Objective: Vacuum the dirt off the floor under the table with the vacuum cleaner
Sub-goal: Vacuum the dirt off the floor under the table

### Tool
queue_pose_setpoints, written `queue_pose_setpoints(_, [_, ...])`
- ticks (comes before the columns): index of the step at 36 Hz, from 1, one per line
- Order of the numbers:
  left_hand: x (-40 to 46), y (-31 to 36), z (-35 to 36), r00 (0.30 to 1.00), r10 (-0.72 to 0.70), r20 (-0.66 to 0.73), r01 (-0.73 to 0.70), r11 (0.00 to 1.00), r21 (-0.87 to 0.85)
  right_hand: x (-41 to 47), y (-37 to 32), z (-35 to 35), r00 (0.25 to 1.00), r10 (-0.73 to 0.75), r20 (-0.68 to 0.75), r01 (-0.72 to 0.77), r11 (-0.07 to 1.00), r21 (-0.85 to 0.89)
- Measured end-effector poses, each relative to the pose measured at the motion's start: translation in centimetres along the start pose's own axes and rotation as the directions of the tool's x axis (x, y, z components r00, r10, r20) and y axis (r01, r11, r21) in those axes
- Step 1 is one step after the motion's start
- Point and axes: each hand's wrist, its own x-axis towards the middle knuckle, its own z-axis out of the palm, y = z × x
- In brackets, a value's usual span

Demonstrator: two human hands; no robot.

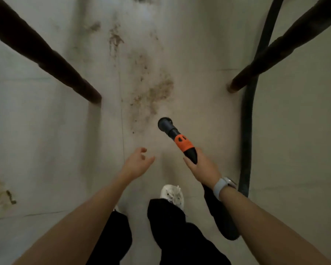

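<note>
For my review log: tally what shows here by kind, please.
Table legs: 2
Vacuum nozzle: 1
Vacuum hose: 1
Hands: 2, left hand, right hand
White shoe: 1
Wristwatch: 1
Total: 8

Right grip (203, 165) clenched, left grip (138, 161) loose, arms extended.

Right hand (203, 167) gripping vacuum nozzle (177, 139), dirt (157, 92) ahead

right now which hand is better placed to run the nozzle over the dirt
Right. The right hand grips the vacuum nozzle, whose tip sits just below the dirt patch. The left hand is empty.
</note>
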Motion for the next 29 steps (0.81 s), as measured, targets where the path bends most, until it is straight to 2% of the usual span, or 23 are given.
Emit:
queue_pose_setpoints(2, [3.1,-2.6,-1.3,1.0,0.004,-0.016,-0.002,0.99,0.139,2.2,1.5,0.5,0.999,0.042,0.003,-0.042,0.986,0.162])
queue_pose_setpoints(5, [7.5,-6.1,-3.1,0.999,0.029,-0.044,-0.015,0.962,0.274,4.7,2.7,1.3,0.997,0.082,-0.002,-0.072,0.889,0.451])
queue_pose_setpoints(9, [12.7,-10.3,-4.3,0.993,0.068,-0.1,-0.026,0.931,0.365,7.3,3.8,3.3,0.994,0.105,0.025,-0.1,0.818,0.566])
queue_pose_setpoints(11, [15.0,-11.8,-4.4,0.989,0.093,-0.116,-0.04,0.917,0.397,8.4,4.2,4.8,0.992,0.121,0.046,-0.128,0.858,0.498])
queue_pose_setpoints(14, [18.1,-12.8,-4.0,0.976,0.151,-0.157,-0.066,0.892,0.447,10.0,4.0,6.9,0.993,0.099,-0.069,-0.083,0.975,0.205])
queue_pose_setpoints(17, [20.8,-13.4,-3.4,0.955,0.215,-0.205,-0.09,0.866,0.491,11.2,2.1,8.7,0.982,-0.016,-0.189,0.027,0.998,0.057])
queue_pose_setpoints(20, [22.7,-14.2,-2.9,0.94,0.251,-0.231,-0.079,0.819,0.568,13.2,0.8,9.6,0.96,-0.024,-0.28,0.0,0.996,-0.086])
queue_pose_setpoints(22, [23.5,-14.8,-2.5,0.942,0.248,-0.226,-0.06,0.786,0.616,14.5,1.0,9.2,0.94,0.017,-0.341,-0.059,0.992,-0.112])
queue_pose_setpoints(24, [23.8,-15.3,-1.7,0.942,0.235,-0.241,-0.035,0.782,0.623,15.0,2.1,8.5,0.916,0.067,-0.397,-0.096,0.994,-0.054])
queue_pose_setpoints(29, [23.8,-16.0,-0.4,0.936,0.221,-0.273,-0.016,0.802,0.597,12.7,7.3,6.9,0.839,0.31,-0.448,-0.313,0.947,0.07])
